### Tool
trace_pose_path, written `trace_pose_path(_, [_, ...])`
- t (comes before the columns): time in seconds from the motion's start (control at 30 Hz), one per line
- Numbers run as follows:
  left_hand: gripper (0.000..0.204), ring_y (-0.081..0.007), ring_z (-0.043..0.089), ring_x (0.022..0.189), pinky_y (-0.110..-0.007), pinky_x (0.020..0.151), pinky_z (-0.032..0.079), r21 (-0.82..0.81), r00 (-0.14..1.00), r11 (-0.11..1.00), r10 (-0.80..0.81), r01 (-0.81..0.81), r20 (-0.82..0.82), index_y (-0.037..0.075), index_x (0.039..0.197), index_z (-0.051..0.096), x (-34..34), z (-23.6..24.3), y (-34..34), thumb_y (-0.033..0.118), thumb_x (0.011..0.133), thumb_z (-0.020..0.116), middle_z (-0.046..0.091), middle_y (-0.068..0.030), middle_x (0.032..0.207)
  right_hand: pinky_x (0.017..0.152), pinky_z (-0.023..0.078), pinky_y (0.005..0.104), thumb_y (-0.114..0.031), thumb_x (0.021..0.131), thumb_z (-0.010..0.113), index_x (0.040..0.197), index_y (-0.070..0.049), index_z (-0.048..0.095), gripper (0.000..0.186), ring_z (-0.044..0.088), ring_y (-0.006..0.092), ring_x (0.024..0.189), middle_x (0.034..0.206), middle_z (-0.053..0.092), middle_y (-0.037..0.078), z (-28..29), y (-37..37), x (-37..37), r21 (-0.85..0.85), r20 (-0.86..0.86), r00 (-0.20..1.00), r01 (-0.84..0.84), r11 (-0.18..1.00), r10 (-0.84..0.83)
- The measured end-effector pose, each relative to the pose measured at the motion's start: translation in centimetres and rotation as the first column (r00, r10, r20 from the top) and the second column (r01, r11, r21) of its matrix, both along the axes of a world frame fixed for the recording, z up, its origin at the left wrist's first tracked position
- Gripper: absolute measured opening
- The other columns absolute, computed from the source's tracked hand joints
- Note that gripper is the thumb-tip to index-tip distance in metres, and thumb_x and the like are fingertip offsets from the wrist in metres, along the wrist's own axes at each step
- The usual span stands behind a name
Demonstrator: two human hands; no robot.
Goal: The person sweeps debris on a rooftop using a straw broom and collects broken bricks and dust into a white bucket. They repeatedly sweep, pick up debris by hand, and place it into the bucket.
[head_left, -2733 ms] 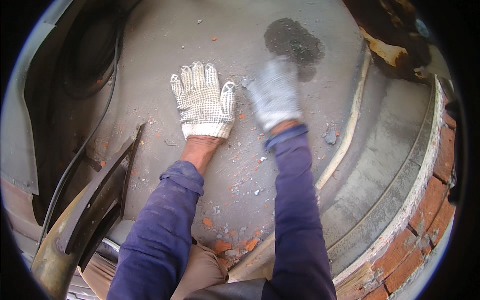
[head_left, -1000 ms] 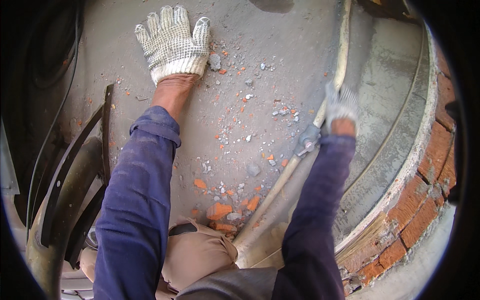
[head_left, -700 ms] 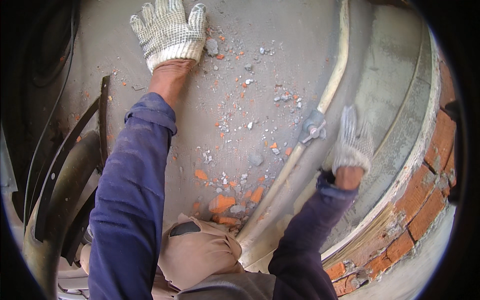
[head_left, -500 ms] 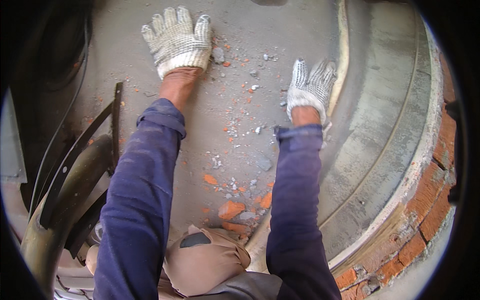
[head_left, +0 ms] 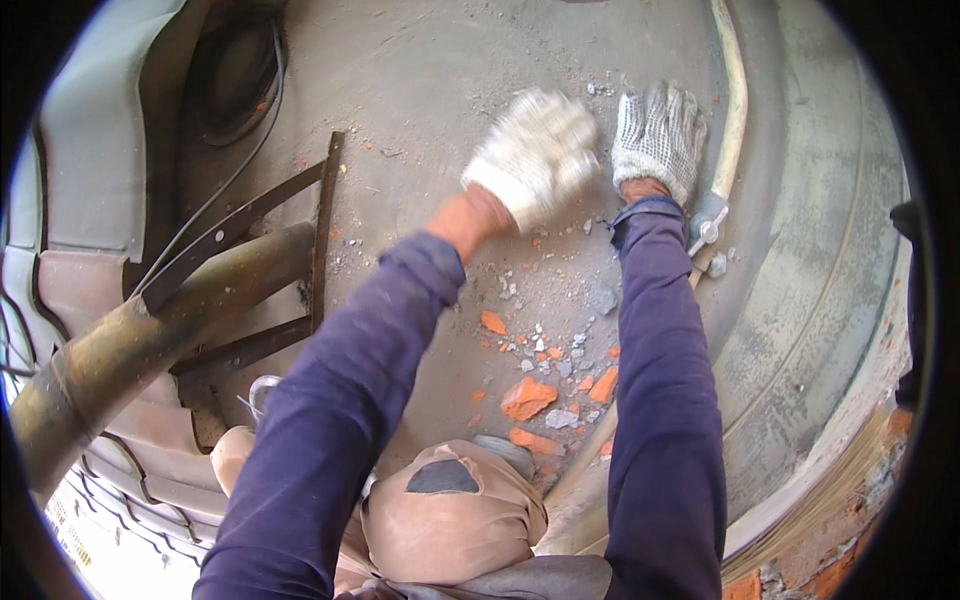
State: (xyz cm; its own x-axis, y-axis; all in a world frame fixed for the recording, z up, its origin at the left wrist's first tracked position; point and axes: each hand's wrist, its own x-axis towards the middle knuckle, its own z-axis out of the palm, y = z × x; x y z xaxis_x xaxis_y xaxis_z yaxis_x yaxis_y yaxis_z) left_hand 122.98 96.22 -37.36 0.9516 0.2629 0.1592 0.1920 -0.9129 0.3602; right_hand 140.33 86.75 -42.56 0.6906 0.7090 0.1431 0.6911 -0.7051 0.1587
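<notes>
My right hand (head_left: pixel 660 145), in a white knitted work glove, rests flat on the dusty grey floor with its fingers stretched out, holding nothing. Close on its left is my left hand (head_left: pixel 535 155), gloved the same way and smeared by motion, so its fingers do not show clearly. Small grey and orange crumbs of rubble lie about and below both hands. Nearer to me are a larger orange brick chunk (head_left: pixel 527 398), another brick piece (head_left: pixel 604 385) and a grey stone (head_left: pixel 602 298). Just right of my right hand runs a pale hose (head_left: pixel 735 100) with a valve (head_left: pixel 708 229).
At the left, a thick brownish pipe (head_left: pixel 190 310) meets a dark angle-iron frame (head_left: pixel 325 230). A thin cable (head_left: pixel 215 200) and corrugated roofing (head_left: pixel 95 140) lie beyond. A curved concrete band (head_left: pixel 820 250) and brickwork (head_left: pixel 830 575) border the right. My covered knee (head_left: pixel 450 520) is below.
My left hand has swept right across the floor toward my right hand. The right hand stays flat with its fingers now closer together. The view has shifted left.
</notes>
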Motion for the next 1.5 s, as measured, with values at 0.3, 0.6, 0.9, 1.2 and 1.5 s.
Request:
trace_pose_path(0.3, [0.043, -0.0425, 0.046, 0.134, -0.052, 0.117, 0.030, 0.200, 0.957, 0.951, 0.191, -0.236, 0.219, 0.008, 0.142, 0.050, -10.8, 2.3, -4.4, 0.016, 0.099, 0.051, 0.053, -0.0238, 0.139, 0.124, 0.015, 0.0449, -0.047, 0.104, 0.032, 0.153, -0.014, 0.037, 0.060, 0.028, 0.0294, 0.149, 0.160, 0.034, 0.009, 2.5, -0.5, -1.8, 0.001, -0.053, 0.977, -0.206, 0.979, 0.206])
trace_pose_path(0.6, [0.045, -0.0391, 0.041, 0.137, -0.049, 0.120, 0.025, -0.247, 0.923, 0.891, 0.382, -0.381, -0.049, 0.000, 0.138, 0.050, -15.1, 0.6, -9.3, 0.021, 0.099, 0.048, 0.048, -0.0236, 0.144, 0.123, 0.020, 0.0438, -0.039, 0.105, 0.035, 0.152, -0.013, 0.039, 0.053, 0.030, 0.0244, 0.148, 0.157, 0.038, 0.013, 4.8, -4.7, -13.2, 0.005, -0.614, 0.677, -0.511, 0.860, 0.406])
trace_pose_path(0.9, [0.060, -0.0396, 0.021, 0.150, -0.053, 0.124, 0.003, 0.157, 0.609, 0.642, 0.764, -0.750, -0.214, -0.002, 0.149, 0.038, -16.5, -2.6, -7.8, 0.038, 0.103, 0.034, 0.031, -0.0238, 0.158, 0.125, 0.008, 0.0433, -0.046, 0.106, 0.024, 0.156, -0.017, 0.030, 0.058, 0.015, 0.0299, 0.153, 0.163, 0.028, 0.009, 4.3, 3.5, -7.1, -0.147, -0.216, 0.962, -0.198, 0.969, 0.164])
trace_pose_path(1.2, [0.033, -0.0407, 0.065, 0.102, -0.049, 0.091, 0.051, -0.236, 0.742, 0.829, 0.280, -0.506, -0.609, 0.004, 0.112, 0.067, -17.9, 11.6, -9.0, 0.029, 0.098, 0.050, 0.067, -0.0226, 0.111, 0.125, 0.014, 0.0381, -0.038, 0.106, 0.035, 0.151, -0.018, 0.042, 0.049, 0.022, 0.0252, 0.152, 0.161, 0.032, 0.012, 7.2, 0.1, -19.9, 0.159, -0.741, 0.271, -0.819, 0.552, 0.615])
trace_pose_path(1.5, [0.045, -0.0410, 0.066, 0.090, -0.050, 0.083, 0.053, -0.243, 0.724, 0.916, 0.071, -0.320, -0.686, 0.001, 0.088, 0.071, -20.4, 20.1, -9.2, 0.039, 0.100, 0.048, 0.069, -0.0220, 0.090, 0.123, 0.015, 0.0447, -0.057, 0.102, 0.032, 0.153, -0.005, 0.036, 0.073, 0.025, 0.0325, 0.150, 0.161, 0.030, 0.015, 5.6, 9.6, -26.6, 0.117, -0.365, 0.810, -0.449, 0.886, 0.458])
